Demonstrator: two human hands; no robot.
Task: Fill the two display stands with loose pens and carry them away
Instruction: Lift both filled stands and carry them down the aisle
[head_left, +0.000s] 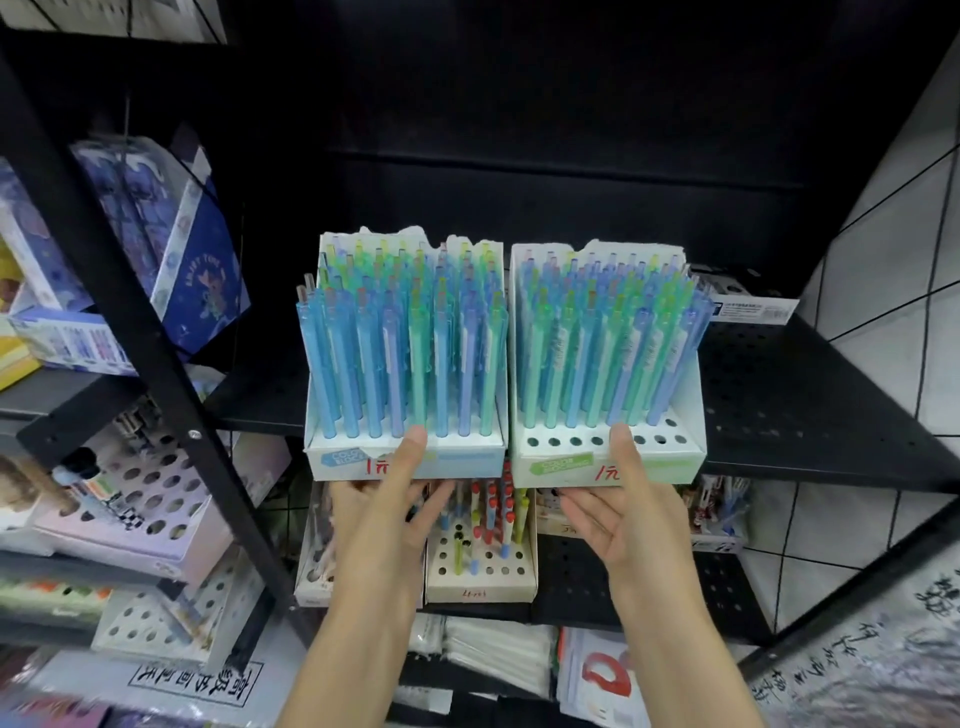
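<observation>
Both white cardboard pen stands (408, 457) (605, 462) look nearly full (right front row empty); left hand (387, 499) and right hand (631, 499) pinch their front lips, thumbs on top, carrying left.

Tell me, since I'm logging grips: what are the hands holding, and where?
Left hand holds the left stand at its front edge; right hand holds the right stand likewise, thumbs on top.

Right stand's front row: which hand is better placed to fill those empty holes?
Right hand: its thumb rests on the right stand beside the empty holes. The left hand holds the left stand, whose front row looks full.
</observation>
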